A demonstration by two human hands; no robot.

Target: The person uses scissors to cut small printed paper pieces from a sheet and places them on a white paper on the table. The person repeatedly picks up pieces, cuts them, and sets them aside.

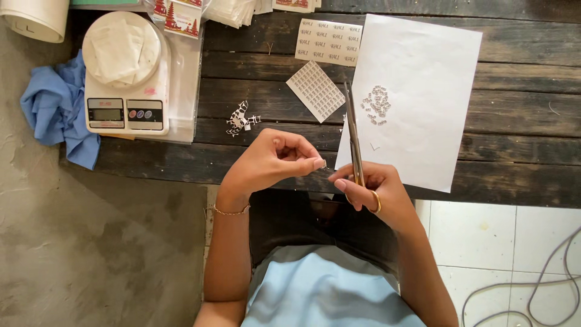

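Observation:
My right hand (370,189) grips a pair of slim metal scissors (353,136), blades closed and pointing away across the table. My left hand (273,161) pinches a tiny paper piece (325,165) between thumb and fingertips, just left of the scissors' handles. A white paper sheet (417,115) lies under the blades, with a small heap of cut-out bits (376,104) on it. A small printed sticker sheet (315,91) lies tilted left of the blades, and a larger one (328,41) sits behind it.
A white kitchen scale (126,75) stands at the left on a clear plastic sheet (184,85), beside a blue cloth (55,109). Paper scraps (239,118) lie on the dark wooden table (520,121). A grey cable (544,278) loops on the tiled floor.

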